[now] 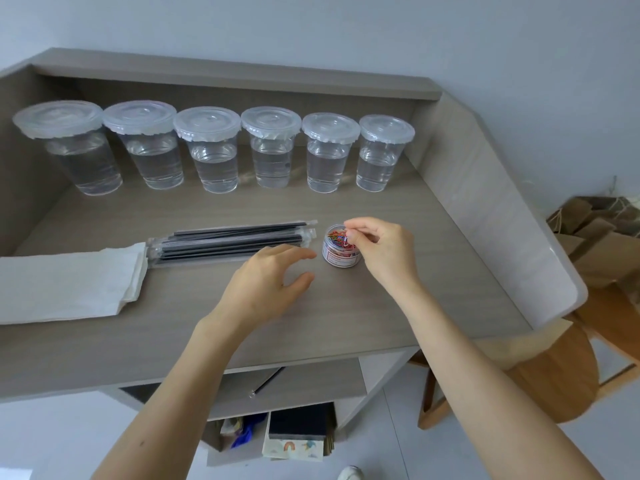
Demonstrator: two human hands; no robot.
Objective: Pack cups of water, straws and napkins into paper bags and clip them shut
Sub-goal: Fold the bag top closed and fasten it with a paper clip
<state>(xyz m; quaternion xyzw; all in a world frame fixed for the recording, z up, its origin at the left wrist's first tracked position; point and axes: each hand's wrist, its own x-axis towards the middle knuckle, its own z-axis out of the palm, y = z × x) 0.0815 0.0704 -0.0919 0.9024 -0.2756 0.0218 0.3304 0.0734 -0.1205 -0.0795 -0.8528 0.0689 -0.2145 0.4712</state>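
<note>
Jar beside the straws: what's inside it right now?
Coloured clips show at the top of the open jar; the right hand pinches some there. Its fingers and the label hide the rest.

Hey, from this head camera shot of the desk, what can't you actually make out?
Head view: whether the right hand has pinched a clip; its curled fingers cover the mouth of the clip jar.
The jar's label: too small to read.
Napkins: stack cut off by the left edge.
Paper bags: partly behind the desk's side panel, cut by the right edge; count unclear.
</note>
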